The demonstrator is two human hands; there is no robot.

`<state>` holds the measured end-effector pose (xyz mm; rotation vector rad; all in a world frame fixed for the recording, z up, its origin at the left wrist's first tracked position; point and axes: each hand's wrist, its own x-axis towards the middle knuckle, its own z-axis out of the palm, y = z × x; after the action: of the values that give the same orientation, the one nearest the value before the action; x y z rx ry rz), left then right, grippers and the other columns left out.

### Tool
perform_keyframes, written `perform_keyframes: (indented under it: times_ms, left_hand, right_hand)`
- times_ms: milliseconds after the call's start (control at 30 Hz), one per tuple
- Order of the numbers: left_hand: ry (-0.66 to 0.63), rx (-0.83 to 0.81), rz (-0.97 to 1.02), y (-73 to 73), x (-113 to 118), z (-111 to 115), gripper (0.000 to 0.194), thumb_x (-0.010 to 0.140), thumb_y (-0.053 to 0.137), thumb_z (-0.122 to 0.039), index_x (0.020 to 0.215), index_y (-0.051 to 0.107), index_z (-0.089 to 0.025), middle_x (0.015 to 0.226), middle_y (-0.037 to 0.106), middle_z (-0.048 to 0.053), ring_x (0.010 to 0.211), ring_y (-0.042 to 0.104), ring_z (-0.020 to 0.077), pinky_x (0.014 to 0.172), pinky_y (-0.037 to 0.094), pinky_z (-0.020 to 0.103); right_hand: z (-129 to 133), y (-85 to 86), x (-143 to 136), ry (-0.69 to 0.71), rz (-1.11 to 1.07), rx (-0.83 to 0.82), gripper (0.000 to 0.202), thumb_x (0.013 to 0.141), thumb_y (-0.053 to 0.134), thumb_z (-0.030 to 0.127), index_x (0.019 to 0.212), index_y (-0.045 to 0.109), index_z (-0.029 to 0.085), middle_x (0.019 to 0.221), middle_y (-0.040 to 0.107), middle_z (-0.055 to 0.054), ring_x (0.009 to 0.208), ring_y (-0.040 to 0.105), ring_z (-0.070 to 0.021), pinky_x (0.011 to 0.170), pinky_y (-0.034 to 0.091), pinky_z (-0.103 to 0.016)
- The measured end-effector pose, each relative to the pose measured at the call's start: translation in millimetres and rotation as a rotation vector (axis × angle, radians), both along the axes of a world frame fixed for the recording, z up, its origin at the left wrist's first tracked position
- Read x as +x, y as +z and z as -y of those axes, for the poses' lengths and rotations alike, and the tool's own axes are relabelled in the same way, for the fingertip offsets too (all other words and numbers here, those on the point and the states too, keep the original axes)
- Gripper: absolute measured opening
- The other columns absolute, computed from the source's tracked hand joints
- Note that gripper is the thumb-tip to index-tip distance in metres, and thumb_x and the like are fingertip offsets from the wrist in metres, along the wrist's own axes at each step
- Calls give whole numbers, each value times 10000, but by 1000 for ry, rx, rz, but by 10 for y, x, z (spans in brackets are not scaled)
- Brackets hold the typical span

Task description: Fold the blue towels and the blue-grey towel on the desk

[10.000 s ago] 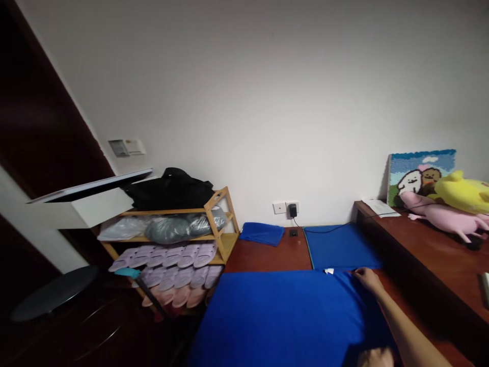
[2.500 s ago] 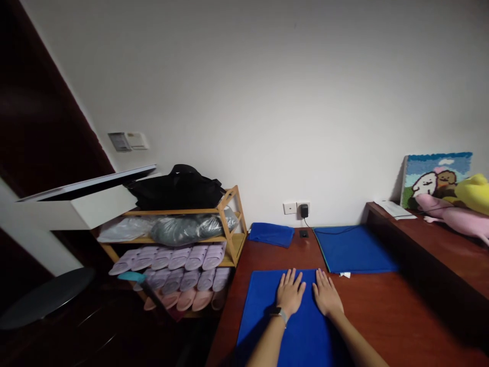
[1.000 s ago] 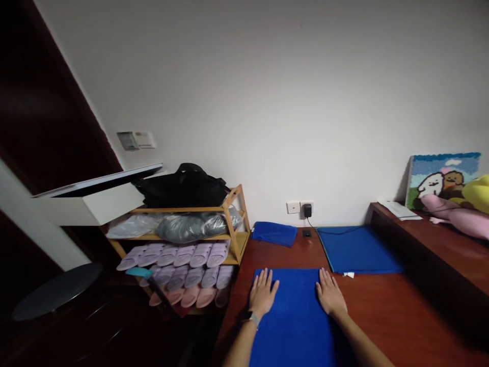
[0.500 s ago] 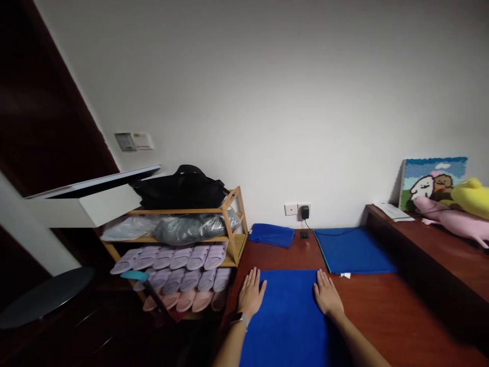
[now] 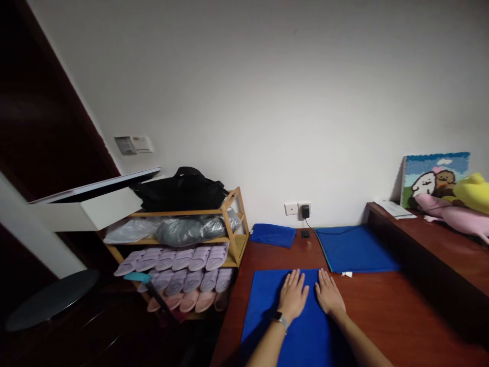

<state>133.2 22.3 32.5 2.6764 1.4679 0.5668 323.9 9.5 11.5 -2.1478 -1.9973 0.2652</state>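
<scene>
A blue cloth lies spread on the reddish-brown table, its near end running out of view at the bottom. My left hand rests flat on it near the far edge, fingers stretched out, with a watch on the wrist. Over the cloth's right edge lies my right hand, palm down and fingers extended. Neither hand grips anything. Beyond them sit a smaller folded blue cloth by the wall and another flat blue cloth with a white tag at its near edge.
A black plug with a cable is in the wall socket. Left of the table stands a wooden rack with slippers and a black bag. A raised ledge on the right bears a pink plush toy.
My left hand has moved right, from the cloth's left edge to its middle, closer to my right hand. The right hand stays at the right edge.
</scene>
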Motion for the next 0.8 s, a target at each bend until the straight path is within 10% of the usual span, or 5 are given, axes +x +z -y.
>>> perform_keyframes:
  times_ms: [167,533,800]
  left_hand:
    - [23,-156,16,-116,325,73,664,1083,169,-548,1638,369,-244,1703,367,79,1594,293,255,1309,274,509]
    - [448,-155,-154,-190,-1277,33,792,1053,184,-644,1644,346,-142,1719,297,134,1604,247,297,1305,254,513]
    - [430,-115,-171,-153,-1387,106,765,1068,190,-605,1645,336,-123,1717,313,151,1599,265,281,1298,270,476]
  right_hand:
    - [-28,-95,31,11,0,14,698,1026,217,340,1643,273,17,1727,226,-143,1611,202,-233,1317,156,-420]
    - [-5,-80,5,-19,13,14,711,1043,179,377,1644,237,1,1733,226,-140,1616,192,-241,1320,148,-418]
    - [10,74,-5,-24,-32,1,696,1033,216,351,1638,290,14,1721,249,-159,1607,224,-248,1312,164,-440]
